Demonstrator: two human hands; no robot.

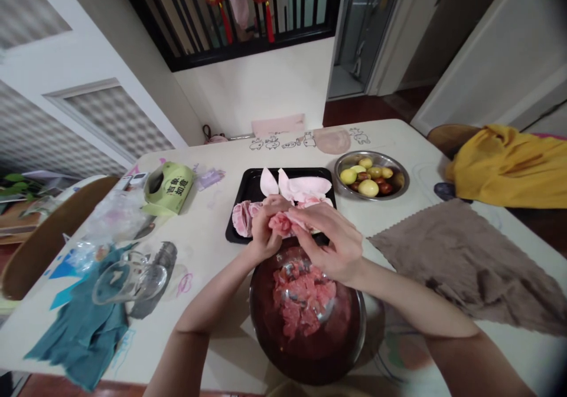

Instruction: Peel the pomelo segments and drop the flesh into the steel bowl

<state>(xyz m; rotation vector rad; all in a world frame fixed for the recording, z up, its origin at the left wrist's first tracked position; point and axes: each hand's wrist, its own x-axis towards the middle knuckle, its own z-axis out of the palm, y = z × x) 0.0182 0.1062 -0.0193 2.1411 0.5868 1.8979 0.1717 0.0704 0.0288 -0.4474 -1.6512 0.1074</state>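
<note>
Both hands are meeting just above the far rim of a metal bowl point(349, 332) filled with pink minced filling point(303, 299). The left hand point(264, 231) is curling closed around a small pink dumpling point(280, 223), cupping it from below, while the right hand point(332, 240) is pinching its wrapper edge with bent fingers. Directly beyond the hands, a black tray point(239, 208) is lying on the desk point(212, 231), carrying loose pink wrappers point(305, 185) and folded dumplings. A steel dish of fruit point(371, 175) is sitting to the tray's right, a brown cloth point(460, 261) nearer right, and a glass jug point(130, 279) on a teal cloth at left.
</note>
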